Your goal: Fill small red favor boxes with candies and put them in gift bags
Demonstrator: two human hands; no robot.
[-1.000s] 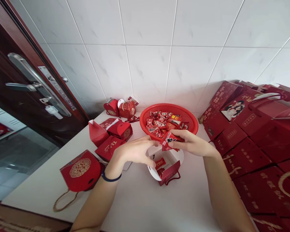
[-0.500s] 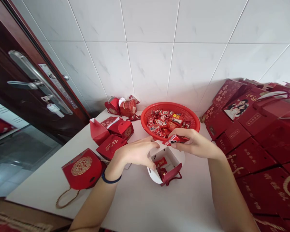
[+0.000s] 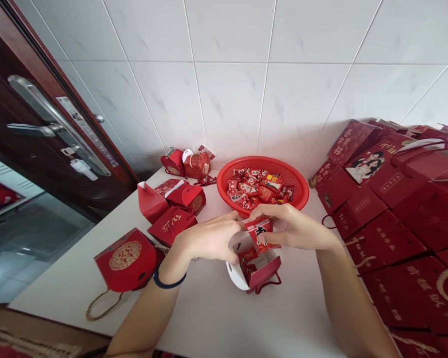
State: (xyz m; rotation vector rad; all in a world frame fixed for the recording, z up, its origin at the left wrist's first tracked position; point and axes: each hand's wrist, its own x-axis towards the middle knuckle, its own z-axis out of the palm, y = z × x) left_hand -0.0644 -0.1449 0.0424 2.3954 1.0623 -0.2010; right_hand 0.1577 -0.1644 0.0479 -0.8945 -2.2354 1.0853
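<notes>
My left hand (image 3: pixel 212 238) grips the left side of a small open box (image 3: pixel 266 271), red outside and white inside. Some red wrapped sweets (image 3: pixel 247 258) lie in the box. Between the thumb and fingers of my right hand (image 3: pixel 293 226) is a red packet (image 3: pixel 260 233) with black and white print, held over the box opening. Behind both hands stands a red plastic basket (image 3: pixel 300 181) holding several wrapped sweets (image 3: pixel 248 186).
On the white table (image 3: pixel 209 318), closed red boxes (image 3: pixel 173 224) and a rope-handled box (image 3: pixel 129 259) stand at the left. Stacked red gift boxes (image 3: pixel 388 241) fill the right. A dark door (image 3: pixel 59 124) is at the far left.
My right hand has moved slightly left and down with the packet, which now hangs over the box with its printed face showing. My left hand has stayed on the box.
</notes>
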